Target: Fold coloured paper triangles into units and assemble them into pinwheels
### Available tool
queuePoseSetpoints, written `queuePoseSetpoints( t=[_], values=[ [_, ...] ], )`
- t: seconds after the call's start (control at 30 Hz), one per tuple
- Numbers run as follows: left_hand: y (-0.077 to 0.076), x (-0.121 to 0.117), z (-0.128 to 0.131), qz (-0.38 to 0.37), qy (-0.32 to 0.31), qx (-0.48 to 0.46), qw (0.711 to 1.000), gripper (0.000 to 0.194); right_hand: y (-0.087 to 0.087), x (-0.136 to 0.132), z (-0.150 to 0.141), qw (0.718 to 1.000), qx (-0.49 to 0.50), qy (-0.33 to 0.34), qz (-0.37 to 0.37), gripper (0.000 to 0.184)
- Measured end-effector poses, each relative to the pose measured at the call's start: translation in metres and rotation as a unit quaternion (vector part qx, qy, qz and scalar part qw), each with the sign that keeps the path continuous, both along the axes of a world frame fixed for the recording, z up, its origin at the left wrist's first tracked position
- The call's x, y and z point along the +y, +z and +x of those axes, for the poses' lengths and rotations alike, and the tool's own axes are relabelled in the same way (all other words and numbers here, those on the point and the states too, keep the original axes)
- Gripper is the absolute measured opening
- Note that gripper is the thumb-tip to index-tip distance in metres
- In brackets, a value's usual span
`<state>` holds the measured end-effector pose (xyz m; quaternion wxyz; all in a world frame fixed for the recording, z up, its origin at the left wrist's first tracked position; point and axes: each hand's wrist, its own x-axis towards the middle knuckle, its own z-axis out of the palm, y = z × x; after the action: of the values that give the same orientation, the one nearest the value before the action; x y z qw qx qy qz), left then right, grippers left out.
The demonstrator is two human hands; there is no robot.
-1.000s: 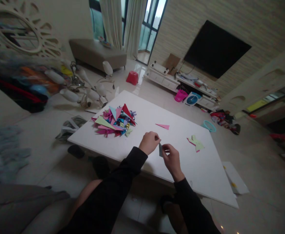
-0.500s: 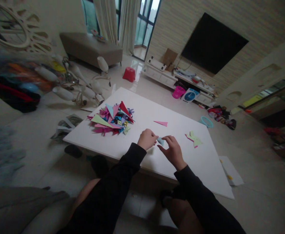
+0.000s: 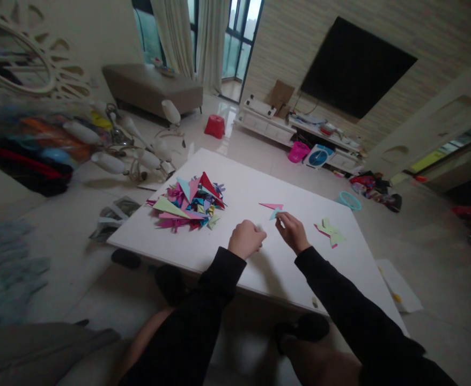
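Note:
My right hand point(image 3: 292, 231) pinches a light blue folded paper piece point(image 3: 273, 214) just above the white table point(image 3: 235, 187). Beyond that piece lies a pink folded paper triangle point(image 3: 271, 206). My left hand point(image 3: 247, 238) is apart from it, to the left, with its fingers closed; what lies in the fingertips, if anything, is too small to make out. A heap of colourful folded paper pieces point(image 3: 193, 201) sits on the table's left part. Right of my right hand rests a green and dark pink paper shape point(image 3: 329, 232).
A small object point(image 3: 315, 302) lies by the table's near edge. A lamp with several white shades point(image 3: 109, 162) stands on the floor left of the table. Past the table are a red stool point(image 3: 214, 126), a pink basket point(image 3: 299, 152) and a light blue hoop-like basket point(image 3: 350, 201).
My hands have moved apart. My right hand has carried the light blue paper away from my left hand, towards the pink triangle. The camera view has shifted slightly.

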<state>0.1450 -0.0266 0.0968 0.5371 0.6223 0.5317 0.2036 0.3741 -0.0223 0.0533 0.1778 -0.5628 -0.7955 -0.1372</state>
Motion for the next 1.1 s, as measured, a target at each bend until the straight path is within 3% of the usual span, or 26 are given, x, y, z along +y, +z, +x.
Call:
queuePoseSetpoints(
  t=[0.13,0.37,0.57,0.7,0.83,0.97,1.03,1.1],
  values=[
    [0.007,-0.011,0.004,0.043,-0.011,0.05,0.998,0.013,-0.009,0.056,0.032,0.973,-0.106,-0.155,-0.135,0.025],
    [0.002,-0.013,0.019,0.093,-0.005,0.092,0.991,0.018,-0.043,0.136,0.032,0.948,-0.127,-0.221,-0.193,0.024],
    [0.005,-0.015,0.025,0.093,0.001,0.062,0.994,0.02,-0.077,0.149,0.015,0.926,-0.113,-0.269,-0.24,0.03],
    [0.005,-0.017,0.024,0.112,0.007,0.044,0.993,0.019,-0.073,0.149,0.004,0.927,-0.1,-0.264,-0.247,0.029],
    [0.011,-0.017,0.02,0.17,0.026,-0.047,0.984,0.019,-0.056,0.149,-0.044,0.955,-0.079,-0.178,-0.224,0.024],
    [0.018,-0.016,0.015,0.202,0.06,-0.114,0.971,0.02,-0.053,0.133,-0.137,0.98,-0.01,-0.021,-0.199,0.021],
    [0.02,-0.016,0.013,0.219,0.075,-0.124,0.965,0.02,-0.057,0.122,-0.186,0.975,0.048,0.066,-0.208,0.021],
    [0.021,-0.016,0.01,0.233,0.08,-0.13,0.96,0.021,-0.064,0.116,-0.226,0.964,0.089,0.102,-0.229,0.022]
  ],
)
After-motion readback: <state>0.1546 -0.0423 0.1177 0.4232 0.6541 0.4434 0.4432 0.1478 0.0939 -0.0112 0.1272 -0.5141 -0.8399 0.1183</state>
